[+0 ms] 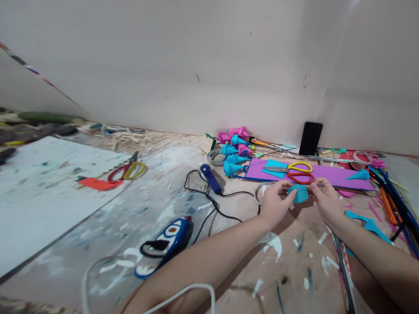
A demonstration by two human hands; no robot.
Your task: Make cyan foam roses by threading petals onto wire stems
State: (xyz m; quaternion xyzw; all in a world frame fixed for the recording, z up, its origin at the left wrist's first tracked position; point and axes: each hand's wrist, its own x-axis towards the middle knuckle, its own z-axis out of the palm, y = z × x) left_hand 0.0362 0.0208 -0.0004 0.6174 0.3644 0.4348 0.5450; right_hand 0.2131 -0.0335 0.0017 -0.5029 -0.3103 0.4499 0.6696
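Note:
My left hand [277,201] pinches a small piece of bright blue paper [298,194] between thumb and fingers, slightly above the table. Close to its right side, my right hand [327,200] has its thumb and fingertips pressed together; what sits between them is too small to make out. Just beyond both hands, scissors [290,171] with one yellow and one red handle lie on a blue sheet [272,168] and a long purple sheet [330,176]. A blue paper cone [359,175] rests at the purple sheet's right end.
Blue paper flowers [233,169] and pink ones [238,132] on stems lie behind. A phone [310,138] leans on the wall. Left are a blue corded device [166,244], a tape roll [215,157], more scissors [127,171] and a white board [59,192]. Orange-handled pliers [388,207] lie right.

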